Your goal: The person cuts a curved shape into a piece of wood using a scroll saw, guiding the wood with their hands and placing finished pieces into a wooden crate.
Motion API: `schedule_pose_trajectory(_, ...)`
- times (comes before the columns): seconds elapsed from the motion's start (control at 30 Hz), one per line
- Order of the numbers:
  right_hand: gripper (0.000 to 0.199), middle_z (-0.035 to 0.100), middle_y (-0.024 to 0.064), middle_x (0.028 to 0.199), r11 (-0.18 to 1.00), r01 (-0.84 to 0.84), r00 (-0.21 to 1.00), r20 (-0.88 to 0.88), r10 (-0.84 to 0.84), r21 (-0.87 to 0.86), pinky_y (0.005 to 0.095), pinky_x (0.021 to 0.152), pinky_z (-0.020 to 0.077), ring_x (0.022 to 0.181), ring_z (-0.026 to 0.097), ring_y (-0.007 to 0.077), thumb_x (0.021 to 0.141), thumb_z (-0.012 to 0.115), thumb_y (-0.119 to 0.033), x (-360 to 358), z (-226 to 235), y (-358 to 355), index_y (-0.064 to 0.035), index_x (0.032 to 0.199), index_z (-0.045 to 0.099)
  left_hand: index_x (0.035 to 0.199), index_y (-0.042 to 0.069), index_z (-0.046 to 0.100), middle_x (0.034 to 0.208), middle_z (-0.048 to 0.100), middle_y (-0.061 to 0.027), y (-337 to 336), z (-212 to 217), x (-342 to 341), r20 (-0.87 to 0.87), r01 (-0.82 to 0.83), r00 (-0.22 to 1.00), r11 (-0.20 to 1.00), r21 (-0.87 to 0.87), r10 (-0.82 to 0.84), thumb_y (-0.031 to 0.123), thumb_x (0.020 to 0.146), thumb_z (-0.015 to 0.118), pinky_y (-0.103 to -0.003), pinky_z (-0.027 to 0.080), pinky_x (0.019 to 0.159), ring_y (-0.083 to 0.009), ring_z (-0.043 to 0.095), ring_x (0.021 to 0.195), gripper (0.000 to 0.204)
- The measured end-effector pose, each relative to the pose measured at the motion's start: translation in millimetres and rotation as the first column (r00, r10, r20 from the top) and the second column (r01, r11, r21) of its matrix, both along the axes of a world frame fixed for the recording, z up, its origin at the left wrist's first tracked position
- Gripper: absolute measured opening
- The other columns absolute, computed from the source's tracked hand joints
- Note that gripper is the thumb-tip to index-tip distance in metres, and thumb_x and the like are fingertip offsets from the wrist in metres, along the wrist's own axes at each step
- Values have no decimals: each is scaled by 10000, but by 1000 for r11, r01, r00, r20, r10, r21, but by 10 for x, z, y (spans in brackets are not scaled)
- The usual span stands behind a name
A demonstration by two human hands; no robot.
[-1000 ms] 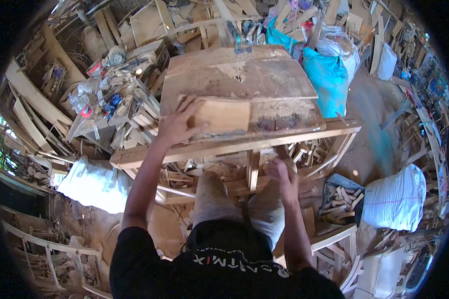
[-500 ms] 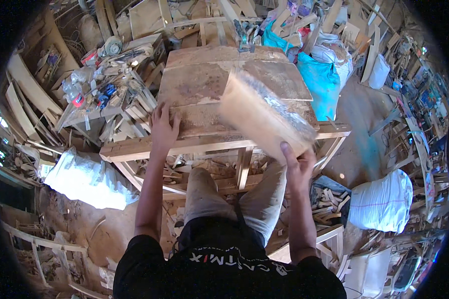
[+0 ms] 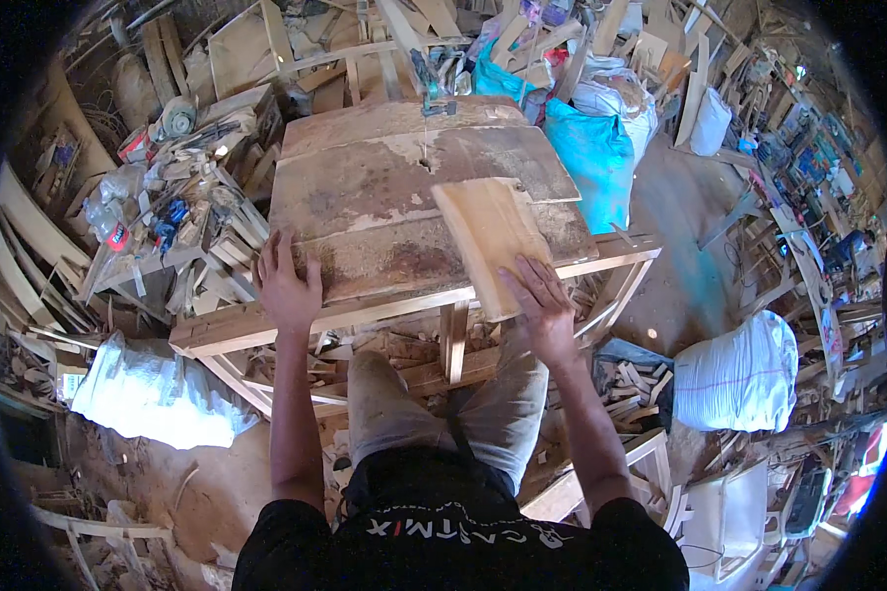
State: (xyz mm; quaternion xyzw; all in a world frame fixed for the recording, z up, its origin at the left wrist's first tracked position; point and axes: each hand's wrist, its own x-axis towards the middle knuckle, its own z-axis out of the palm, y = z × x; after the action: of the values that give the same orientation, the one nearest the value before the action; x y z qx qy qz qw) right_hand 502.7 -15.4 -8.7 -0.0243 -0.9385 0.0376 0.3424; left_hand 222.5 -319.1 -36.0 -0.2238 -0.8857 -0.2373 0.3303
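Note:
A flat, pale wooden board (image 3: 493,231) lies at a slant on the worn wooden work table (image 3: 365,231), its near end sticking out past the front edge. On that near end my right hand (image 3: 544,307) rests palm down, fingers stretched out over the wood. My left hand (image 3: 291,291) is flat on the table's front left corner, fingers spread and holding nothing. Farther back, a thin upright saw blade (image 3: 426,138) seems to come down to the table under a metal guide (image 3: 440,106), near a small dark hole in the top.
Wood offcuts and a plastic bottle (image 3: 108,225) crowd a side bench at left. A turquoise sack (image 3: 591,158) stands against the table's right side. White sacks (image 3: 739,369) sit low at both sides. A timber frame (image 3: 434,312) runs beneath the tabletop, above my knees.
The board, tilted up in my right hand before, now lies down on the table. My right hand has shifted from gripping its edge to lying on top. My left hand stays on the table.

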Motion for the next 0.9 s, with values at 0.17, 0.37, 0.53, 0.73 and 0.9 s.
schedule_pose_trajectory(0.17, 462, 728, 139, 1242, 327, -264, 914, -343, -214, -907, 382, 1006, 575, 1140, 701, 247, 922, 774, -76, -213, 49, -307, -21, 1361, 643, 1416, 115, 596, 1445, 579, -179, -12, 18, -14, -7, 4, 1000, 1000, 4, -4, 344, 935, 658, -546, 371, 1152, -398, 527, 1347, 537)
schedule_pose_trajectory(0.37, 396, 739, 141, 1151, -457, -137, 991, -118, -71, -879, 370, 880, 611, 984, 747, 232, 987, 748, -268, -439, -97, -713, 53, 1206, 674, 1388, 87, 614, 1402, 606, -200, -24, 60, -140, 54, 124, 990, 982, 140, -133, 278, 959, 673, -507, 398, 1126, -408, 555, 1294, 474)
schedule_pose_trajectory(0.53, 266, 758, 127, 910, 406, 223, 922, 327, 207, -886, 322, 762, 586, 836, 742, 198, 1001, 720, -228, 44, -208, -507, 18, 1104, 709, 1387, 58, 599, 1373, 607, -229, 207, 291, -201, -7, 310, 948, 921, 238, -317, 194, 967, 668, -511, 449, 1095, -442, 567, 1268, 447)
schedule_pose_trajectory(0.73, 366, 681, 233, 1246, 768, 5, 995, -72, -67, -640, 471, 984, 539, 1139, 671, 393, 952, 707, -111, -172, -114, -542, 9, 1293, 649, 1461, 121, 548, 1451, 564, -229, 1439, 565, -690, 266, 355, 895, 933, 62, -358, 215, 972, 613, -513, 430, 1125, -425, 534, 1351, 503)
schedule_pose_trajectory(0.9, 572, 504, 325, 1472, 877, 12, 998, -51, -42, -480, 547, 1184, 369, 1376, 491, 471, 1001, 638, -223, -864, -158, -807, 49, 1477, 473, 1517, 136, 495, 1553, 477, -241, 2217, 450, -1121, 584, 418, 759, 903, -101, -286, 273, 988, 545, -554, 331, 1216, -415, 438, 1456, 549)
